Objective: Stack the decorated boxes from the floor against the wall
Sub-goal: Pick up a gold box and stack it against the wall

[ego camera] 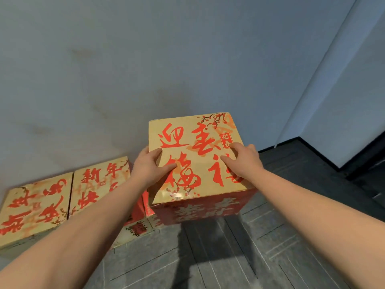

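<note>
From the head camera I see both of my hands on one decorated box (198, 155), a gold-topped carton with large red characters and a plum-blossom branch printed on its lid. My left hand (150, 165) sits at the lid's left edge: the thumb lies on top of the lid and the rest of the hand wraps down over the side, where I cannot see the fingers. My right hand (243, 161) rests on the right part of the lid with the fingers stretched fairly flat across the print, pressing rather than gripping.

Between my two hands the box stands upright, its red front face turned toward me. Its far edge sits near the grey wall (125, 59); whether it touches the wall I cannot tell. Beneath my left hand, a lower box (137, 228) shows under this one, so the held box appears to sit on it.

Left of my left hand, two more boxes lie side by side against the wall: a nearer one (100, 184) and a farther one (33, 211), touching each other. Below my hands is grey plank floor (229, 257).
</note>
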